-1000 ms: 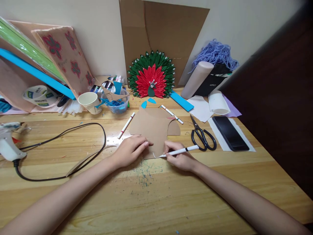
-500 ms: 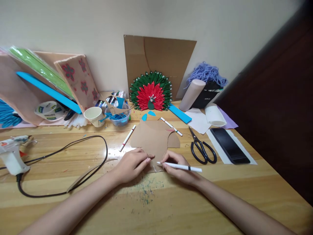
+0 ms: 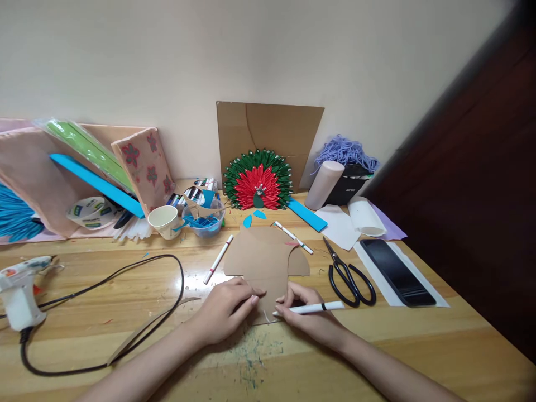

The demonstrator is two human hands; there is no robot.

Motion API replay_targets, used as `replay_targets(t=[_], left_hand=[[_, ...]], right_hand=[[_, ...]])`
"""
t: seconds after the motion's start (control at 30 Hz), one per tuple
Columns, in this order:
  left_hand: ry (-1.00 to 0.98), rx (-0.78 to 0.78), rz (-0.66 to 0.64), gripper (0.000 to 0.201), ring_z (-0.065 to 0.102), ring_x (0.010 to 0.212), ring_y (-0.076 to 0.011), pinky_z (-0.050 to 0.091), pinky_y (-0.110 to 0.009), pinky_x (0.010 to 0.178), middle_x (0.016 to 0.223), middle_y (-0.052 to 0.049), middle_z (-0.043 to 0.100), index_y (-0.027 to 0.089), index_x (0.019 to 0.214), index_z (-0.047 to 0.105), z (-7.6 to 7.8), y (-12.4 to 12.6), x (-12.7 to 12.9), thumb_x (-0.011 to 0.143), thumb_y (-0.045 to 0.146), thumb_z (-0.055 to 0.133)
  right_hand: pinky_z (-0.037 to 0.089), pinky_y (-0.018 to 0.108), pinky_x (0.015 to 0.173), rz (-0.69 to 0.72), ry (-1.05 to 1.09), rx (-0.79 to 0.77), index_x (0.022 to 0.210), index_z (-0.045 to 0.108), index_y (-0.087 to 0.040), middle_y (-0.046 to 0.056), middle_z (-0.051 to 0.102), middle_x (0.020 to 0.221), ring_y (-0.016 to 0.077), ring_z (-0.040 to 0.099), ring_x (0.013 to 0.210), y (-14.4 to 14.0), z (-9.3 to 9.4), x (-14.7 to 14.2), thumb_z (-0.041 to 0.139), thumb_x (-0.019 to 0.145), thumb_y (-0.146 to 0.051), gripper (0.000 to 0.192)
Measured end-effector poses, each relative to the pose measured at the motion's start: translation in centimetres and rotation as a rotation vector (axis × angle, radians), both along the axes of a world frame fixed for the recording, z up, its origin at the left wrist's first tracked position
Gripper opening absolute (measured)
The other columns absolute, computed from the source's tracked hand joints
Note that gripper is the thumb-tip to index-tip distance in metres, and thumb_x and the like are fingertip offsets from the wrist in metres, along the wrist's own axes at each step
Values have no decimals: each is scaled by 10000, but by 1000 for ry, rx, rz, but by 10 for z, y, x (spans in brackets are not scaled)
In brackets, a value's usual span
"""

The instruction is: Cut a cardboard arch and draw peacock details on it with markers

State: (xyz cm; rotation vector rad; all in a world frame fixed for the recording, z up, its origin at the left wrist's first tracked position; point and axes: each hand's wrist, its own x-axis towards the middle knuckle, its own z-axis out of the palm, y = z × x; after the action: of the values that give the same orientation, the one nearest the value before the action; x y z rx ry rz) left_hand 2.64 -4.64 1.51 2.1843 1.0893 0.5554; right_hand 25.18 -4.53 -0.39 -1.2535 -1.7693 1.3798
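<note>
The left hand (image 3: 228,308) lies flat with fingers spread on the near edge of the cardboard (image 3: 262,262), and the right hand (image 3: 307,312) is closed around a white pen (image 3: 310,308), its tip touching the same edge of the cardboard just beside the left fingertips. The cardboard lies in the middle of the wooden surface (image 3: 125,285), between a marker (image 3: 218,259) on its left and the scissors (image 3: 349,273) on its right. Farther right is a phone (image 3: 397,272), at the far left a glue gun (image 3: 19,287) with a black cable (image 3: 125,312), and behind the cardboard a red and green fan (image 3: 257,178) leans at the wall.
</note>
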Motion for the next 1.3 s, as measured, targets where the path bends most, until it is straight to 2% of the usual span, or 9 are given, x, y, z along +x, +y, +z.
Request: replay_targets(t=[0.17,0.3,0.4,0.5,0.67,0.77,0.97,1.13,1.3], left_hand=[[11,20,-6,329,571,912,-175,430,-295,790,1022,-31,686,224,1081,637,1,0,1,939,296,349],[18,22,-13,338,579,917,-176,437,-301,799,1008,-33,689,229,1121,620,-1,2,0,939,306,345],[22,23,-19,346,583,928,-178,433,-319,842,1010,-39,689,229,1128,618,-3,2,0,941,309,339],[19,34,-27,352,587,932,-182,423,-344,882,1018,-43,689,230,1127,620,-4,2,0,942,312,332],[12,41,-32,346,583,945,-181,439,-336,852,1057,-44,682,222,1116,624,-3,3,0,939,304,339],[20,43,-32,333,577,948,-181,444,-322,827,1052,-37,685,215,1107,626,-2,3,0,934,292,352],[23,44,-31,322,577,940,-179,439,-311,813,1039,-34,685,213,1085,632,-1,3,1,937,287,356],[31,44,-32,328,579,915,-176,441,-309,805,1005,-34,687,215,1117,617,-2,4,1,938,290,353],[33,45,-39,327,579,935,-179,435,-319,840,1035,-34,682,215,1110,620,-5,4,0,939,295,352]], right_hand=[[432,256,640,-4,-26,3,669,469,-194,25,602,737,208,616,827,0,0,0,655,742,-311,231],[384,224,540,-61,-2,42,585,413,-199,-30,493,562,136,540,587,1,-4,0,611,780,-338,311],[352,218,500,-76,-21,50,550,382,-200,-48,433,506,108,457,501,3,-6,1,580,803,-353,356],[317,214,483,-33,-35,58,546,379,-197,-48,441,500,99,423,489,3,-7,2,586,799,-343,358],[350,222,536,22,-23,45,558,386,-196,-36,474,524,133,526,587,1,-6,1,614,775,-333,344],[336,219,527,31,-69,75,550,386,-193,-33,482,537,125,511,579,1,-4,1,607,772,-307,334],[263,210,468,-2,-126,133,545,360,-194,-59,391,492,88,347,481,2,-3,1,554,795,-283,329],[261,212,468,-41,-137,160,546,353,-197,-59,393,493,92,352,482,3,-5,3,546,800,-288,332],[288,226,485,-97,-126,173,564,387,-200,-45,442,514,109,418,498,4,-6,3,545,814,-326,322]])
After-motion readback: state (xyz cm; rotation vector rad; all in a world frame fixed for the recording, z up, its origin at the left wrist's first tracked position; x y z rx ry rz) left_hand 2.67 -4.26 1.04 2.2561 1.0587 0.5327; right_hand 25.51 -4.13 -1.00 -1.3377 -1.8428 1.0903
